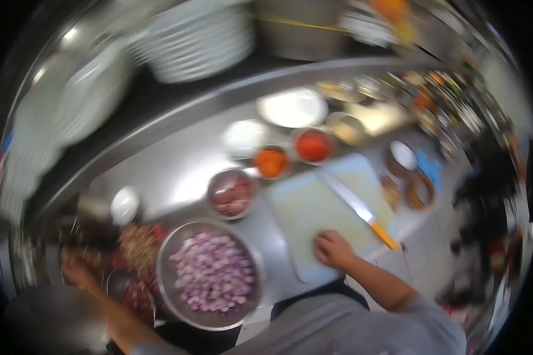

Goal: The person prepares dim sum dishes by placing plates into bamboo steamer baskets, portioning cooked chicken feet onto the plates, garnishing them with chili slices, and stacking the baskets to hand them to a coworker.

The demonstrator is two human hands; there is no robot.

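My right hand point(334, 249) rests on the pale cutting board point(302, 216) near its front edge, fingers curled in, with nothing visible in them. A knife point(356, 201) with an orange handle lies across the board beyond and to the right of that hand. On the far left, my left hand point(79, 269) reaches out past a smaller bowl point(137, 299) of dark red pieces; its fingers are blurred, so any hold is hidden. Between my hands stands a large metal bowl point(259, 269) of chopped purple onions point(213, 272). Brownish shreds point(139, 248) lie in a heap by its left side.
Behind the board stand bowls of red pieces point(314, 146), orange pieces point(270, 162) and pinkish slices point(233, 197). White plates point(293, 107) sit farther back, and stacked white dishes point(198, 41) fill the shelf. Brown round items point(419, 190) lie right of the board.
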